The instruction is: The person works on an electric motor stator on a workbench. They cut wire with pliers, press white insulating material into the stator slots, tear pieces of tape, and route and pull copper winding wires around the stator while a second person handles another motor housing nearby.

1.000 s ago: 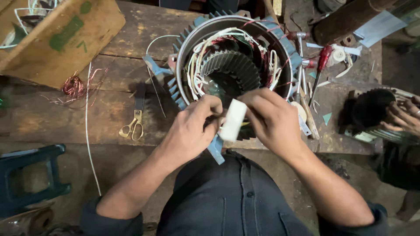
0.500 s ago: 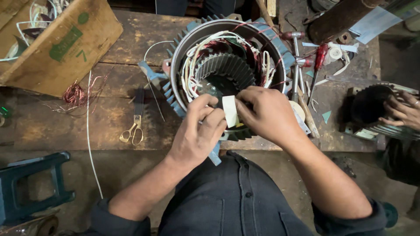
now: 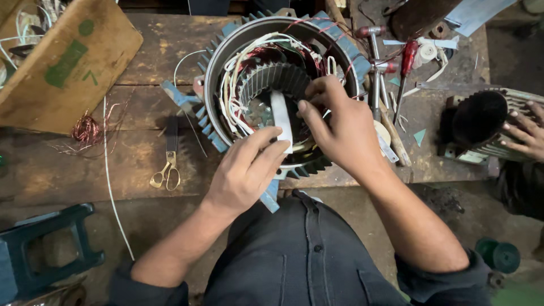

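A large blue finned motor stator (image 3: 226,39) stands on a wooden workbench (image 3: 147,56), its bore full of white and red copper windings. A white strip of insulating paper (image 3: 280,116) stands upright inside the bore. My left hand (image 3: 246,170) pinches the strip's lower end at the near rim. My right hand (image 3: 334,127) reaches into the bore beside the strip, fingers on its upper part and the slots.
Scissors (image 3: 165,173) lie left of the stator, next to a tangle of copper wire (image 3: 86,129) and a cardboard box (image 3: 62,62). Hammers (image 3: 375,68) and a red screwdriver (image 3: 406,68) lie to the right. Another person's hand (image 3: 524,133) rests on a second motor housing (image 3: 481,122).
The white paper was held between both hands in front of the stator; it has now moved into the bore, standing along the slots, and both hands moved forward with it.
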